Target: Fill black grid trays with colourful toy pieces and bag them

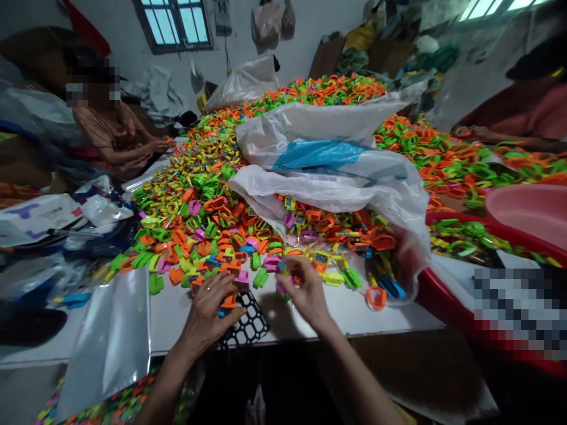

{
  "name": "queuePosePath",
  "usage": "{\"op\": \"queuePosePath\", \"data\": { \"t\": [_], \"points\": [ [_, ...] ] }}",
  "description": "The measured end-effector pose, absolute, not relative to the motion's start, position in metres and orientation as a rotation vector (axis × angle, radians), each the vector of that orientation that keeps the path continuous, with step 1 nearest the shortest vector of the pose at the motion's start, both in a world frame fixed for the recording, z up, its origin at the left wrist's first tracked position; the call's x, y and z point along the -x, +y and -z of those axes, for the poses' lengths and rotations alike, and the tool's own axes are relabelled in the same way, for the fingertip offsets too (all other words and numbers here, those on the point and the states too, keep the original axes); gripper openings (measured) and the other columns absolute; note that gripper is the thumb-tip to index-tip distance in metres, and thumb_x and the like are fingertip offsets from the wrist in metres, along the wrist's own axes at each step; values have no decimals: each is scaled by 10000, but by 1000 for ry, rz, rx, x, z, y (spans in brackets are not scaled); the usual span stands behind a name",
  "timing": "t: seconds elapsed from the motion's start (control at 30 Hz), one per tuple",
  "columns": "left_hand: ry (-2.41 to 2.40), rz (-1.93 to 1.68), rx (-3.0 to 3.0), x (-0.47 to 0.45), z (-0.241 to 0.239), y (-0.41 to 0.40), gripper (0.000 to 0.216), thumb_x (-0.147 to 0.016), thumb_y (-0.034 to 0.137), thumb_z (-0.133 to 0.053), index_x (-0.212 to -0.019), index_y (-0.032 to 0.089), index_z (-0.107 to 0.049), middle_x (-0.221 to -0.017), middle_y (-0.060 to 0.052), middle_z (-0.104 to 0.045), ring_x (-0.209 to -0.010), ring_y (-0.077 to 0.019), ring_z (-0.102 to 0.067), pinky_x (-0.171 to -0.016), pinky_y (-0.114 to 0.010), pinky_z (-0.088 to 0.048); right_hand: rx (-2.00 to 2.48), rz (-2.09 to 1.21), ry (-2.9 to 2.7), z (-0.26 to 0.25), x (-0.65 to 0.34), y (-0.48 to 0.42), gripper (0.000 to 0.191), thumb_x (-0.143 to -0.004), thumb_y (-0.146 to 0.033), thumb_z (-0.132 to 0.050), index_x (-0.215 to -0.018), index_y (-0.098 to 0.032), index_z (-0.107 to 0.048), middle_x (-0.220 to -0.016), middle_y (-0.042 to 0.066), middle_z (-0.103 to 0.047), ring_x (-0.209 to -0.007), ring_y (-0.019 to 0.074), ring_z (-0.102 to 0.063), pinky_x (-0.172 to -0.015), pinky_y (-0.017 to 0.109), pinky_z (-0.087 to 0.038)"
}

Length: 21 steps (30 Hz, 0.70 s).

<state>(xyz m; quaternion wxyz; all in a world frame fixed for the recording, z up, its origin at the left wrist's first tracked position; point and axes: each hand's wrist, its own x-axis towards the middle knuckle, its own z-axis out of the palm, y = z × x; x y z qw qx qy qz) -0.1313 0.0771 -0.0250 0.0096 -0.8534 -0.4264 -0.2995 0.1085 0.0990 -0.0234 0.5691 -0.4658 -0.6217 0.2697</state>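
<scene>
While the left hand [204, 311] overlaps the black grid [248, 319], the right hand [309, 295] curls; fingers' [218, 284] holds unclear.

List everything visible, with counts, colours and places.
Watch-like pieces: uncountable, orange, green, yellow, pink, blue, heaped centre
Table: one, white, beneath them
Grid tray: one, black, front centre
Sack: one, white and blue, atop the pieces
Plastic sheeting: count unclear, translucent, front left
Tub: one, red, right
Basin: one, pink, far right
Windows: two, bluish, back left and top right
Calendar: one, pale, back
Co-workers: two, brownish and reddish tops, left and right
Left hand: one, bare, over pieces beside grid tray
Right hand: one, bare, at pieces right of grid tray
</scene>
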Motion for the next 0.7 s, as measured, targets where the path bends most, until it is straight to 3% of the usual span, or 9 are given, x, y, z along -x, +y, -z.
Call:
{"op": "queuePosePath", "data": {
  "t": [0.07,0.17,0.33,0.47,0.57,0.7],
  "points": [
    [-1334,899,2679,133,25,75,332,-819,358,-624,-1099,210,-526,-1203,-98,-619,-1207,-269,-504,-989,-496,-414,1013,-721,-1473,41,-83,84,100,-784,-215,-620,-862,-237,-562,-784,-1,-560,-709,154,-555,-635,280,-485],
    [-1332,890,2679,133,26,75,284,-829,331,-607,-1077,209,-541,-1205,-96,-616,-1209,-271,-502,-990,-493,-419,1005,-738,-1497,84,-73,63,83,-795,-202,-620,-782,-258,-560,-876,25,-598,-839,198,-599,-729,333,-523],
    [-1363,934,2674,129,28,81,235,-835,341,-594,-1029,209,-580,-1193,-86,-624,-1195,-266,-516,-1005,-479,-412,1063,-779,-1807,119,-115,38,199,-846,-211,-573,-1017,-311,-582,-1165,45,-543,-1074,219,-565,-897,359,-512],
    [-1410,932,2683,126,25,81,216,-837,343,-590,-1006,209,-590,-1193,-84,-627,-1206,-265,-507,-1025,-491,-392,1058,-808,-2150,101,-143,32,478,-836,-269,-594,-1298,-291,-473,-1344,85,-451,-1255,264,-445,-1014,397,-444],
    [-1430,929,2696,125,22,78,210,-841,344,-582,-1001,209,-602,-1182,-87,-633,-1196,-264,-515,-1018,-494,-401,1087,-758,-2291,87,-146,31,610,-792,-349,-657,-1352,-259,-432,-1354,121,-455,-1243,293,-460,-1006,407,-448],
    [-1429,934,2696,127,23,76,212,-841,341,-587,-1005,206,-596,-1199,-93,-624,-1209,-264,-505,-1023,-496,-398,1423,-653,-2119,83,-125,32,289,-885,-326,-517,-1149,-209,-539,-1069,103,-613,-986,228,-606,-811,337,-517]
  ]
}}
